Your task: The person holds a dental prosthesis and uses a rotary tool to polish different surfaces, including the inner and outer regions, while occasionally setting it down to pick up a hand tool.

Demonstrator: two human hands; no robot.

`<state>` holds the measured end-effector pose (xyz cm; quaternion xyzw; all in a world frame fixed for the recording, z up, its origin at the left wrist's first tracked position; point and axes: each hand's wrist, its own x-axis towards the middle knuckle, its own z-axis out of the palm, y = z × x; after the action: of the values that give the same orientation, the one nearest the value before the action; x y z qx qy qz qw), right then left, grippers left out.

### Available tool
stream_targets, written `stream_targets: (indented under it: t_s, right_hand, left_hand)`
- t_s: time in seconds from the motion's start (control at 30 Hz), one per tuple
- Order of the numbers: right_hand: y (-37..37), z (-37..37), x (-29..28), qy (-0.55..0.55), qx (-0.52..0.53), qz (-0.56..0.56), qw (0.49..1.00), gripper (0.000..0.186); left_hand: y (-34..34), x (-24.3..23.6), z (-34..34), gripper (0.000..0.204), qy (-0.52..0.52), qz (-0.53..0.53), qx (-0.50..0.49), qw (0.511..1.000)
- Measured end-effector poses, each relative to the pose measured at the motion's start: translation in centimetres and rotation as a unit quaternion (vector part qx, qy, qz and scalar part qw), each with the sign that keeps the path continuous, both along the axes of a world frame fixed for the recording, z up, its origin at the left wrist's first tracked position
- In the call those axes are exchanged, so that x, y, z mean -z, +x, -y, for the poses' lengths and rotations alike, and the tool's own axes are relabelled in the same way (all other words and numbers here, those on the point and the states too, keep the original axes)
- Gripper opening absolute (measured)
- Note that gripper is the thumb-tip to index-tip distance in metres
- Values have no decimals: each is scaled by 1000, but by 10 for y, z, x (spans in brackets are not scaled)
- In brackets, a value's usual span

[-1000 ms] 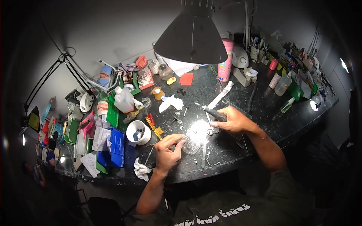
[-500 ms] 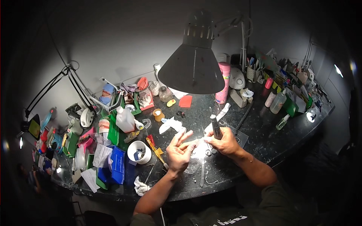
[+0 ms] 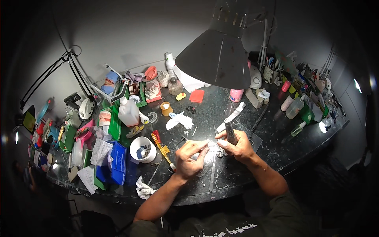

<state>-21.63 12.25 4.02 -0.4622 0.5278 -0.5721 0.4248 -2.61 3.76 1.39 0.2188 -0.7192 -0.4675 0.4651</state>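
Under the lamp's glare, my left hand [image 3: 188, 161] is closed, thumb and fingertips pinched together. Whatever sits in that pinch is washed out by the light. My right hand [image 3: 241, 147] grips a dark, thick handpiece [image 3: 230, 133] that stands nearly upright, its lower end hidden by the fingers. The two hands are a short gap apart. Just below the right fingers lie metal finger rings [image 3: 220, 153], like those of scissors. A slim metal spatula [image 3: 212, 177] rests on the black worktop between the forearms. Crumpled white tissue [image 3: 179, 121] lies beyond the left hand.
A desk lamp [image 3: 215, 59] overhangs the far side. Left of my hands are a white cup [image 3: 134, 150] with small pieces inside, a yellow-and-red tool [image 3: 165, 152], a blue bin [image 3: 119, 162] and a plastic bottle [image 3: 129, 113]. A grey block [image 3: 253, 98] stands far right.
My left fingers, spread apart before, have closed into a pinch. The right hand still grips the handpiece. The whole view has shifted a little, with the lamp now further right and higher.
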Motion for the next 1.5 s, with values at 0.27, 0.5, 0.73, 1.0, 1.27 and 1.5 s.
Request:
stream_targets:
  t_s: [0.27, 0.5, 0.73, 1.0, 1.27, 1.5]
  right_hand:
    - [16, -7, 8, -139, 62, -151, 977, 9]
    - [20, -2, -1, -263, 4, -232, 937, 7]
    - [10, -6, 8, -157, -16, -209, 965, 29]
    - [10, -5, -6, -110, -19, -191, 975, 24]
    - [6, -7, -8, -158, 30, -261, 952, 14]
    - [14, -3, -6, -187, 7, -375, 908, 55]
  left_hand:
    - [-2, -15, -7, 60, -126, 10, -91, 988]
    - [11, 10, 12, 36, 441, -194, 300, 823]
    - [12, -7, -5, 29, 218, -126, 120, 960]
    - [20, -16, -10, 37, -86, 42, -45, 994]
    - [17, -17, -17, 34, -55, 9, -4, 998]
    - [13, -17, -26, 27, -111, -95, 45, 988]
